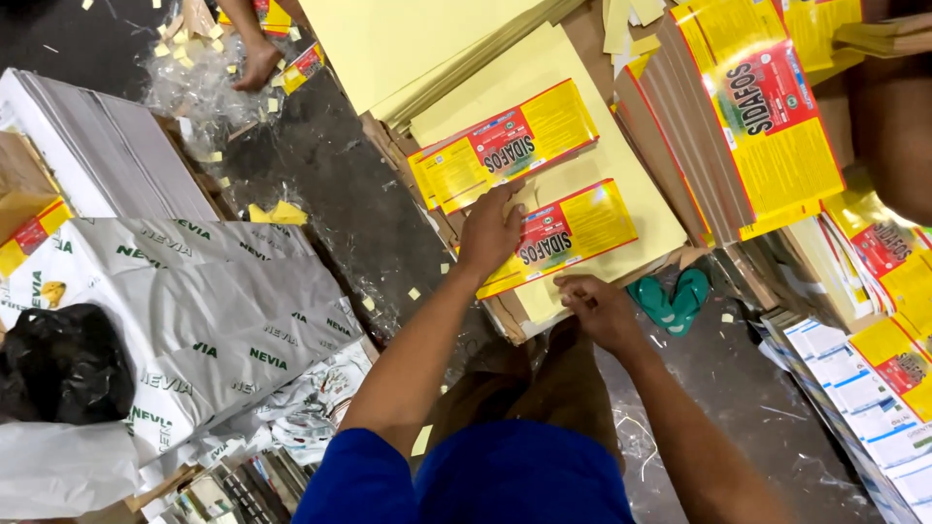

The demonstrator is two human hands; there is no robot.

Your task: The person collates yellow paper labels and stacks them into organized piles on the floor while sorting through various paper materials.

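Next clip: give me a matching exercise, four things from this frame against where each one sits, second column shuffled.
Things:
1. left hand
2. right hand
3. green sandals
4. black bag

Places:
A. on the dark floor, just right of the sheet stack
B. at the near edge of the pale yellow sheet
C. far left, on the white wrapped bundle
D. flat on the nearer yellow-and-red label

Pairs: 1-D, 2-B, 3-A, 4-C
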